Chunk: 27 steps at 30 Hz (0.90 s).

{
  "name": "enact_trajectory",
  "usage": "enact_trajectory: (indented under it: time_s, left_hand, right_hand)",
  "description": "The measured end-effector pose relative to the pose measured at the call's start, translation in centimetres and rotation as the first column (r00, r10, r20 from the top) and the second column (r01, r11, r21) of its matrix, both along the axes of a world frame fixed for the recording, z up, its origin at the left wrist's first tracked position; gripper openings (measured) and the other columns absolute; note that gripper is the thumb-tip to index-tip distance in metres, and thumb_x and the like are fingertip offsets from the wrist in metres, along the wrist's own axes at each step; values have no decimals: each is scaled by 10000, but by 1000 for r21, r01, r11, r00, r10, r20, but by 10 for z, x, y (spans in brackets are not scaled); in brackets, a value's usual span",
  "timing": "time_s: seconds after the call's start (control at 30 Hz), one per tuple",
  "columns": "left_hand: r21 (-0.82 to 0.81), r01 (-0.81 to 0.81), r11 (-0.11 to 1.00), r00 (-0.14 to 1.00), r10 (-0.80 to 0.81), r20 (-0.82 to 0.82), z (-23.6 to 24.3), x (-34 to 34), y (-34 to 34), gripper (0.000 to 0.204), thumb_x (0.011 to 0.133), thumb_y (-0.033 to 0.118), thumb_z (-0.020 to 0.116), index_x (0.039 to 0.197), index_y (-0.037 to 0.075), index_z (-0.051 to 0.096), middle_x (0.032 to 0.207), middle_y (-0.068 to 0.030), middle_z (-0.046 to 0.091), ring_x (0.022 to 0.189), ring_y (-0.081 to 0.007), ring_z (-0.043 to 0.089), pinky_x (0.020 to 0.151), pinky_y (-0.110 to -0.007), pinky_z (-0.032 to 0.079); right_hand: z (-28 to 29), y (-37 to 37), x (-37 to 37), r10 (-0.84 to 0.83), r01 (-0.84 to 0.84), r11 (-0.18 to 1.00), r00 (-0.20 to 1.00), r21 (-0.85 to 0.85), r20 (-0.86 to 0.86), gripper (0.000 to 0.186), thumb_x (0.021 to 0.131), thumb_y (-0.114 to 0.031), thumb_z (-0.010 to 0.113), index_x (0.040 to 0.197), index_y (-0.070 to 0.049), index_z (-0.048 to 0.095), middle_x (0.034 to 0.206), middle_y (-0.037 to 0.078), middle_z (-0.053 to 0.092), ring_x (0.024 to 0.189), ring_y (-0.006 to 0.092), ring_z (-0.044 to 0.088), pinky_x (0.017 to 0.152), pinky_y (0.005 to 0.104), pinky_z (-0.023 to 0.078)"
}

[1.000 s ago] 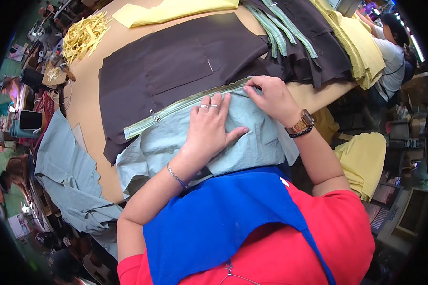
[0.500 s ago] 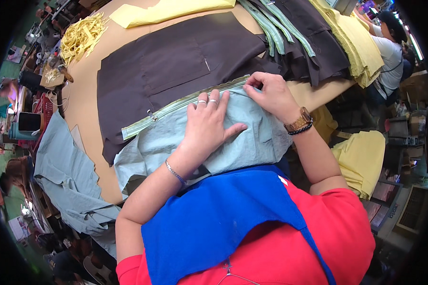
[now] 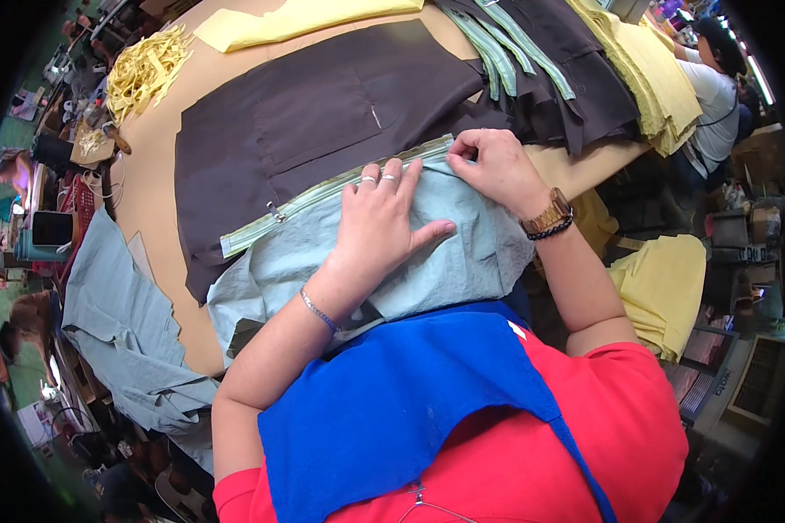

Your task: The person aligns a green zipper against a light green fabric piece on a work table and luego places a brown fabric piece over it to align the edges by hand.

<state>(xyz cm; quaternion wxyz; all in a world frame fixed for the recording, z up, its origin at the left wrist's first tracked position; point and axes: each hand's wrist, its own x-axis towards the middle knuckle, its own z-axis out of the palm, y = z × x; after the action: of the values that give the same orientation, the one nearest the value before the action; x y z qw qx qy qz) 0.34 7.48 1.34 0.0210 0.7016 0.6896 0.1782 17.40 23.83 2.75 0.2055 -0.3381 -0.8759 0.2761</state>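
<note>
The left hand [image 3: 377,228] lies flat and open on the pale blue cloth [image 3: 462,261]; keep it pressing so nothing shifts. The right hand [image 3: 495,167] pinches the zipper [image 3: 323,196] edge, which should stay straight along the cloth.

A pale blue-grey cloth [image 3: 462,253] lies at centre, edged at 11 o'clock by a light green zip strip [image 3: 323,196] with a silvery pull. Above it, toward 12, spreads dark brown fabric [image 3: 314,113] on a tan table [image 3: 161,148]. Pale yellow cloth [image 3: 296,17] sits at 12, yellow scraps [image 3: 139,70] at 10, a yellow stack [image 3: 650,61] at 2. Green strips [image 3: 506,44] cross at 1. The apron [image 3: 401,401] at 6 is bright blue, the shirt [image 3: 619,436] red. The watch [image 3: 549,212] is gold.
</note>
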Motion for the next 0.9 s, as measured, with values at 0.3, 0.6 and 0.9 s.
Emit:
enact_trajectory:
  time_s: [0.3,0.6,0.9]
  left_hand:
    - [-22,9,1000,999,-10,-50,0,0,8,949,886,798,611,1476,55,618,1396,-189,600,1246,-362,575,985,-478,493]
    - [40,72,997,997,-71,-40,-10,10,22,912,910,742,637,1439,-1,620,1395,-186,593,1264,-359,571,993,-490,505]
    - [58,59,997,997,-56,-54,-13,12,23,931,882,755,655,1458,24,616,1431,-189,579,1270,-358,569,978,-498,504]
  right_hand:
    - [-4,2,-4,2,-3,999,999,48,32,185,851,-166,777,898,11,748,816,175,737,768,320,741,724,404,578]
    - [1,0,3,53,-83,966,991,246,127,134,835,-133,760,926,-44,717,868,119,717,834,321,727,751,420,585]
    - [7,3,15,95,-133,925,988,355,122,88,845,-144,745,895,-83,706,858,116,716,835,327,725,725,459,582]
